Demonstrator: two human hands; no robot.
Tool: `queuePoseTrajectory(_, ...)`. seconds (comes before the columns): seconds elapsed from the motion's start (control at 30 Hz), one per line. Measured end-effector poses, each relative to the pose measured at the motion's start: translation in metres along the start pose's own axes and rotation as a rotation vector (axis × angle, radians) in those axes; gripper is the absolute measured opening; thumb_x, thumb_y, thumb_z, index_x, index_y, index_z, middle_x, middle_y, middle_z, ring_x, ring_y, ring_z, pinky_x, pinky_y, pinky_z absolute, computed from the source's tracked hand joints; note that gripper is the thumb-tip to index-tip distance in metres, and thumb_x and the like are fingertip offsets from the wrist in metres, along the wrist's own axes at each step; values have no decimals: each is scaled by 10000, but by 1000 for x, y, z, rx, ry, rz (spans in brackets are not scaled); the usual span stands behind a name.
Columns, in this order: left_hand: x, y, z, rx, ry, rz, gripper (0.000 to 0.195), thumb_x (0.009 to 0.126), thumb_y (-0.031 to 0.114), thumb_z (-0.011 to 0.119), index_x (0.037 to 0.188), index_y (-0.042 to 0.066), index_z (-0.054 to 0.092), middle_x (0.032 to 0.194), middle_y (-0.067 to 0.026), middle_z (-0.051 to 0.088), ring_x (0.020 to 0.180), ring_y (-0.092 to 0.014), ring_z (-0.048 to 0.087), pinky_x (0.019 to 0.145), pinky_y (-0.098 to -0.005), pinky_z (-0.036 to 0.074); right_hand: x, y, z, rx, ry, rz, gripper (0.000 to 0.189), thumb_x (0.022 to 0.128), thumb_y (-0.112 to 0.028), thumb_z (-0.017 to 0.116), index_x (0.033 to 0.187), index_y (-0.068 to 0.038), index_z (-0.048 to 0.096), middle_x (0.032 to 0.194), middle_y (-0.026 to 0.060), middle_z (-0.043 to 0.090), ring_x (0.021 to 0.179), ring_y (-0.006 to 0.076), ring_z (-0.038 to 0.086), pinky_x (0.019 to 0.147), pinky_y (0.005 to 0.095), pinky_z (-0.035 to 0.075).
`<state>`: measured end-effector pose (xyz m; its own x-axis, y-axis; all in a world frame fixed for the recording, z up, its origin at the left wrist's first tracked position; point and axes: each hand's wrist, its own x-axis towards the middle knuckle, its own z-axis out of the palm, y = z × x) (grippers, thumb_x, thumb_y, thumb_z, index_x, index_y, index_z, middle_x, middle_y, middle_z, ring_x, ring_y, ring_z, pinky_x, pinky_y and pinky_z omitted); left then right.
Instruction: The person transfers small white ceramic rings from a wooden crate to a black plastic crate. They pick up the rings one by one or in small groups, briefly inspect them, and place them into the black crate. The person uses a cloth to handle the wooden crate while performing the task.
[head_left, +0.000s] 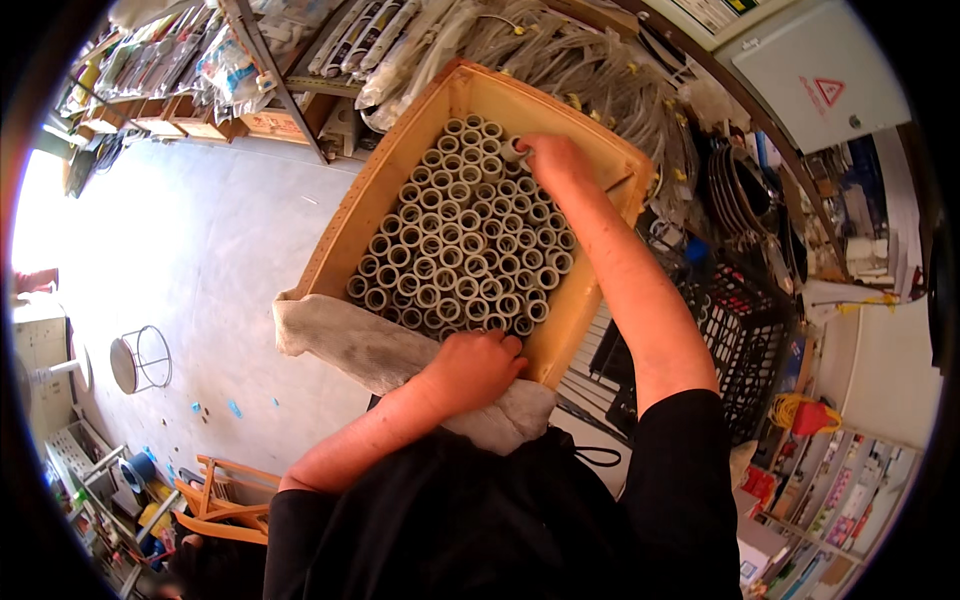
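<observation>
A wooden box (592, 135) with raised walls lies before me, its bottom covered by many short grey tube fittings (451, 256) standing on end. At the far right side of these rows, my right hand (551, 161) pinches one grey tube fitting (513, 149) between thumb and fingers. My left hand (480, 367) rests over the near wall, fingers bent down at the nearest fittings; whether it holds one is hidden. A grey-beige cloth (352, 334) is draped over the near wall, partly under my left forearm.
Bundles of clear tubing (555, 67) lie behind the box. On the right is a black plastic crate (739, 330). Shelves with wrapped goods (300, 82) stand at the back left. A round stool (126, 365) and a wooden folding chair (225, 502) are on the left.
</observation>
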<state>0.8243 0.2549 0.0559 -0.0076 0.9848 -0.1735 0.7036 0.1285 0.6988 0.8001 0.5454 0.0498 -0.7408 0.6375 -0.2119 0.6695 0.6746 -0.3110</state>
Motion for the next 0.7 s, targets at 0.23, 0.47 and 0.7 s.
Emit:
queuePoseTrajectory(0.23,1,4,-6,-77,39,-1,254,929,259,573,1056,54,653,983,-161,665,900,-363,642,777,-460,516,-67,-2,-56,508,144,-82,269,899,-163,685,1164,-116,676,957,34,713,823,107,664,651,290,536)
queuePoseTrajectory(0.47,6,13,-10,-155,32,1,227,927,177,597,1084,21,649,1017,-176,669,942,-374,638,785,-418,511,-217,61,-126,616,345,-6,291,928,-159,659,1208,-83,639,1063,28,694,891,92,661,682,237,546)
queuePoseTrajectory(0.7,9,17,-5,-161,-40,-84,241,934,179,587,1108,27,654,1037,-187,676,946,-365,649,809,-406,507,-349,156,-117,605,381,427,287,930,-153,619,1209,-89,641,1002,57,706,832,106,659,677,255,543)
